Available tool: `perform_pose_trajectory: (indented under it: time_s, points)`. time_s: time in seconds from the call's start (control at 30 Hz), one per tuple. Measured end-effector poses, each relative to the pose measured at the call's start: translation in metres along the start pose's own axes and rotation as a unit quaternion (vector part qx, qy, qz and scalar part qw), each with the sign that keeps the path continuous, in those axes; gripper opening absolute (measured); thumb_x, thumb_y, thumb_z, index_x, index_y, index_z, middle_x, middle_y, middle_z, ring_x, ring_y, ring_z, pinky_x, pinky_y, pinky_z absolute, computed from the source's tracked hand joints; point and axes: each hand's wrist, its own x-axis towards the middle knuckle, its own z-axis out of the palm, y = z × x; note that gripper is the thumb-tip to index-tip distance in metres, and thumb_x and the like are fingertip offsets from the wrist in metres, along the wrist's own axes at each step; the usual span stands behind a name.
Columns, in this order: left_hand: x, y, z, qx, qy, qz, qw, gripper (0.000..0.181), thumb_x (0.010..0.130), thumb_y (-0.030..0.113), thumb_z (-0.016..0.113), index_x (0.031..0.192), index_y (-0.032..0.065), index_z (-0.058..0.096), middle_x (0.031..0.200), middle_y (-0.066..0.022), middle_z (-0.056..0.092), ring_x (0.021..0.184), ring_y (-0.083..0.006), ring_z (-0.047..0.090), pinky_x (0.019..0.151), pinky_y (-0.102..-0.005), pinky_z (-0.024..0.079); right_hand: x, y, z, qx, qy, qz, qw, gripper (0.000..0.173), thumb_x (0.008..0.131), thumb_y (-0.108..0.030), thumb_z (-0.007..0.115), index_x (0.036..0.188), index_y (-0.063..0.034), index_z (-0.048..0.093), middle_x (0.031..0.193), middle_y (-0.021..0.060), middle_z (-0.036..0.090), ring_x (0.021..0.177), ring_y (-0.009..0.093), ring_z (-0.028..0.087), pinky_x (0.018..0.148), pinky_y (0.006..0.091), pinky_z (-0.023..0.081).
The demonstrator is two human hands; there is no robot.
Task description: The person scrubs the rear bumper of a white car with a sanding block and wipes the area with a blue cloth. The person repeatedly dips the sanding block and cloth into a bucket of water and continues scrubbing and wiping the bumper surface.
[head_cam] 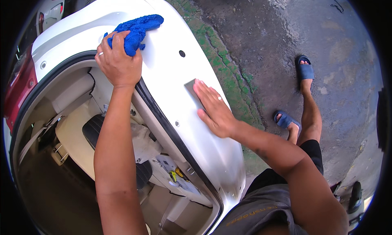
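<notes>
My left hand (118,60) clasps a crumpled blue terry cloth (139,28) against the white painted rear bumper (162,75) of a car. Farther along the same bumper, my right hand (216,114) is laid nearly flat over a thin grey sheet (190,87), which looks like sandpaper. One end of that sheet sticks out past the fingertips; the rest is under the fingers and palm. A dark oval hole (182,53) in the bumper lies between the two hands. A dull greyish patch (214,161) shows on the paint near my right forearm.
Beside the bumper the car's rear opening is edged by a black rubber seal (171,134). Inside lie a yellow utility knife (173,176) and other small tools. A red tail light (20,91) is at left. My feet, in blue slides (305,71), stand on stained concrete (340,91).
</notes>
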Motion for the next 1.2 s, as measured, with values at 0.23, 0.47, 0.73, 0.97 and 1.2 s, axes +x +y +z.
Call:
perform_pose_trajectory:
  time_s: [0.23,0.47,0.73,0.97,1.2]
  points:
    - [0.002,0.007,-0.002,-0.005,0.002,0.004,1.0,0.048,0.075,0.016,0.082,0.121,0.0229,0.068,0.128,-0.0065,0.064,0.124,-0.0337,0.058,0.108,-0.0507,0.042,0.037,-0.001,0.004,0.011,0.054,-0.035,0.998,0.068,0.112,-0.033,0.039,0.166,0.0038,0.018,0.173,0.0269,0.019,0.162,0.039,0.016,0.131,0.0496,0.012]
    - [-0.002,0.001,-0.004,-0.014,0.002,0.011,1.0,0.053,0.073,0.016,0.084,0.122,0.0257,0.067,0.129,-0.007,0.062,0.127,-0.0336,0.056,0.109,-0.0512,0.039,-0.064,-0.011,0.025,0.033,0.002,0.029,0.999,0.073,0.111,-0.037,0.041,0.166,0.0048,0.017,0.173,0.0281,0.018,0.162,0.041,0.016,0.131,0.0529,0.014]
    - [-0.003,0.0,-0.006,-0.014,-0.025,-0.005,1.0,0.053,0.073,0.017,0.084,0.122,0.0262,0.066,0.129,-0.0078,0.061,0.128,-0.0348,0.055,0.109,-0.0525,0.039,0.056,-0.005,-0.044,0.117,0.084,0.172,0.974,0.073,0.114,-0.054,0.022,0.169,-0.0066,0.018,0.171,0.024,0.028,0.159,0.037,0.028,0.131,0.0489,0.02]
    - [0.003,0.006,-0.007,-0.011,-0.029,-0.009,0.999,0.053,0.073,0.017,0.084,0.123,0.0242,0.067,0.13,-0.0072,0.063,0.129,-0.0337,0.056,0.11,-0.0515,0.039,0.055,-0.022,0.0,0.09,0.076,0.192,0.974,0.061,0.115,-0.033,0.038,0.163,0.0037,0.029,0.168,0.0304,0.03,0.159,0.043,0.025,0.13,0.0468,0.022]
    - [0.004,0.007,-0.012,-0.027,-0.05,-0.021,0.998,0.055,0.073,0.016,0.084,0.125,0.0246,0.067,0.133,-0.0074,0.062,0.132,-0.0325,0.055,0.113,-0.0511,0.038,0.085,-0.027,0.012,0.101,0.105,0.247,0.958,0.076,0.114,-0.052,0.027,0.166,0.0035,0.022,0.172,0.0299,0.019,0.162,0.043,0.014,0.13,0.055,0.012]
